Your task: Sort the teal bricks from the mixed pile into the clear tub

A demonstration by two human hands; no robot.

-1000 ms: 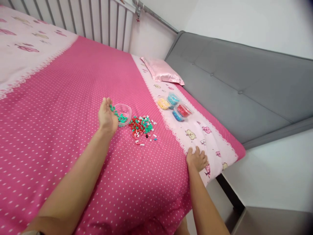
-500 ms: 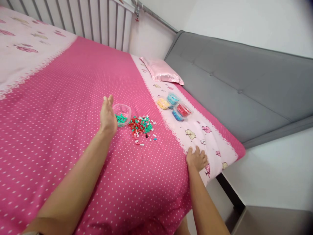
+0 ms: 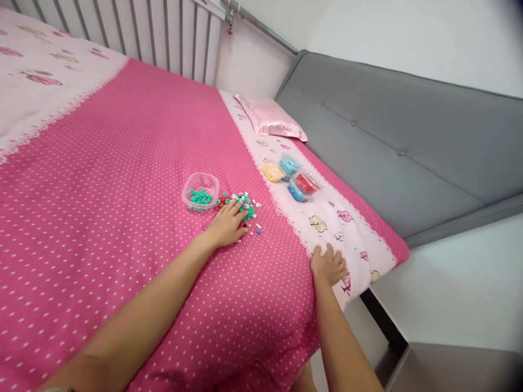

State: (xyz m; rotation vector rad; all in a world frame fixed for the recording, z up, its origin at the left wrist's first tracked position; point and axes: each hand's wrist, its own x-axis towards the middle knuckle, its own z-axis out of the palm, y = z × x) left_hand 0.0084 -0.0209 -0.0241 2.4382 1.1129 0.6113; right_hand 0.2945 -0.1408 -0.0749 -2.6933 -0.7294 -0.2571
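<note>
My left hand lies palm down over a mixed pile of small pieces in green, red and white, its fingers stretched out and partly covering them. Whether a piece is under the fingertips I cannot see. Just to the left of the pile stands a clear plastic tub without a lid, with green pieces on its bottom. My right hand rests on the white printed band of the bedsheet near the bed's edge, fingers spread and holding nothing.
Beyond the pile, clear tubs hold yellow pieces, light blue pieces, red pieces and blue pieces. A pink pillow lies farther back by the grey headboard. Slatted railing borders the far side.
My left hand has moved right, from beside the green pieces' tub onto the mixed pile. The tub now stands uncovered. My right hand has stayed in place.
</note>
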